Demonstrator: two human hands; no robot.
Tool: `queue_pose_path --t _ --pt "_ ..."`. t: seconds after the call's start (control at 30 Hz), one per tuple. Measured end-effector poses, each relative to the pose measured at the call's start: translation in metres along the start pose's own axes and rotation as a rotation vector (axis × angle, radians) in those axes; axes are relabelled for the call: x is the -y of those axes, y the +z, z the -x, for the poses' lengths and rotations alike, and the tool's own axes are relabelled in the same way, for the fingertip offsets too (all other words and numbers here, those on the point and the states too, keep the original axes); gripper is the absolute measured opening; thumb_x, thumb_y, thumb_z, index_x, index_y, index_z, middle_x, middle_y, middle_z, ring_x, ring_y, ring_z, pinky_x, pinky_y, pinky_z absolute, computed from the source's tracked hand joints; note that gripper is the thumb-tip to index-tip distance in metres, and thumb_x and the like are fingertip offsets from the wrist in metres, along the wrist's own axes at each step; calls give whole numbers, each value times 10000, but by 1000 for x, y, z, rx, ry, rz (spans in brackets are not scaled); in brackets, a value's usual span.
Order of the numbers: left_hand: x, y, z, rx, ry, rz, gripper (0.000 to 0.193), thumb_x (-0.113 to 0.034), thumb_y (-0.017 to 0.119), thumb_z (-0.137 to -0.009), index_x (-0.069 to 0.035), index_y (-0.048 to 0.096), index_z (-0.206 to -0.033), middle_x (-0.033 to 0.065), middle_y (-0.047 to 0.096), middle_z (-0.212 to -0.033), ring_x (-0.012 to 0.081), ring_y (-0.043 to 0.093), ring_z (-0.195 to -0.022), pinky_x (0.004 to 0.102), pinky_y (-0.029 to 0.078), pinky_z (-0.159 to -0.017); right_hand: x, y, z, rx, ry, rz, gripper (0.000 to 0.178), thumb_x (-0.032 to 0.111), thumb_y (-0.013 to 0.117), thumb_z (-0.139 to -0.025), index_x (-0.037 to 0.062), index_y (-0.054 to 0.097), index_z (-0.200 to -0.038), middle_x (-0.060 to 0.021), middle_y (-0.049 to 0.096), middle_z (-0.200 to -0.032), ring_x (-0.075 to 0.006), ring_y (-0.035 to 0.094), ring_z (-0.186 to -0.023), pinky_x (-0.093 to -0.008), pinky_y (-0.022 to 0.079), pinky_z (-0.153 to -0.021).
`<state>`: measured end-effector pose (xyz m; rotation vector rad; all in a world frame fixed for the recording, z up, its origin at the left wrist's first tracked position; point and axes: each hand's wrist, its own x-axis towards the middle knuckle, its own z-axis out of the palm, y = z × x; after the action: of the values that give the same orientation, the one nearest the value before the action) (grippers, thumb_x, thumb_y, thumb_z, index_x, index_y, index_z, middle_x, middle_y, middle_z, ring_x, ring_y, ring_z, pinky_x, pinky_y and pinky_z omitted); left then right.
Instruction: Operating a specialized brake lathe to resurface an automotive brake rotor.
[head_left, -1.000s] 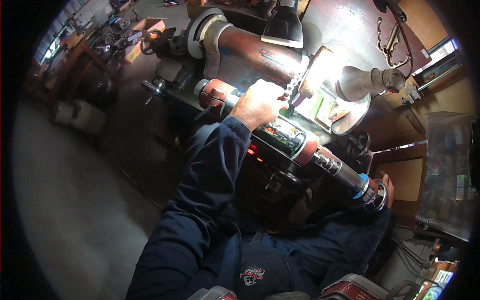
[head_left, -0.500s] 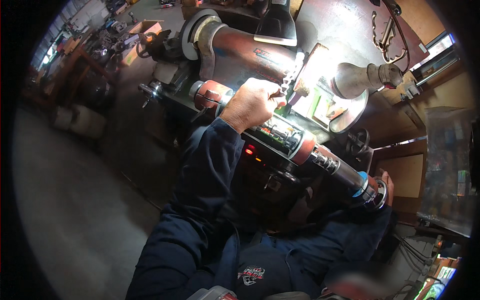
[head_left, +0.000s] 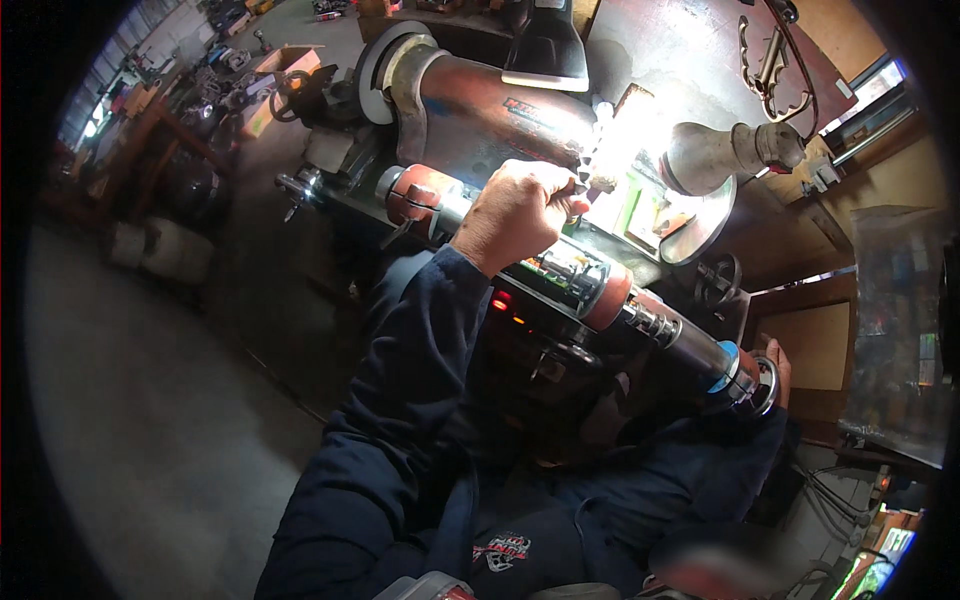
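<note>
A slim metal rod (head_left: 599,135) with a notched edge slants up to the right, partly washed out by glare. A shiny, ring-shaped handwheel (head_left: 774,390) sits tilted at a cylindrical shaft's (head_left: 697,357) lower right end.

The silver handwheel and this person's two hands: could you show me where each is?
Silver handwheel (head_left: 774,386): head view, on its shiny rim.
Left hand (head_left: 512,213): head view, on its back.
Right hand (head_left: 784,372): head view, on the part showing beside the wheel.
</note>
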<state>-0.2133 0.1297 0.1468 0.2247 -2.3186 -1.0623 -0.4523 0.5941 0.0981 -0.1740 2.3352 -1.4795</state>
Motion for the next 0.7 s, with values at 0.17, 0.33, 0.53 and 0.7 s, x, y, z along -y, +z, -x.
queue_pose_path --t 0.17,0.33,0.53,0.7 --pt "1 0 2 -3 -6 9 122 -79 687 -892 23 726 -948 182 723 -829 259 709 -712 333 526 -646 -2 -1 -2 14 -2 0 567 464 437 -1058 -30 543 -1314 -65 624 -851 -134 608 -735 -292 521 -670" --pt "-1 7 1 -59 -39 135 158 -109 722 -893 23 733 -977 165 736 -826 178 697 -711 305 522 -655 -5 -2 -2 8 11 -10 572 469 443 -1056 -34 549 -1307 -67 629 -857 -133 608 -733 -295 521 -669" --pt "-12 14 -7 -257 30 109 245 -175 747 -898 34 725 -1024 162 741 -827 154 694 -707 304 526 -660 -6 -3 -6 56 6 -2 576 464 444 -1058 -44 550 -1308 -39 625 -797 -112 599 -705 -283 515 -659" --pt "-25 16 -18 -208 -10 100 319 -259 709 -938 45 712 -1035 140 732 -777 143 708 -704 283 522 -644 -5 5 -5 -2 -19 -22 516 423 454 -1065 -40 571 -1260 -39 617 -772 -98 561 -669 -257 471 -615"
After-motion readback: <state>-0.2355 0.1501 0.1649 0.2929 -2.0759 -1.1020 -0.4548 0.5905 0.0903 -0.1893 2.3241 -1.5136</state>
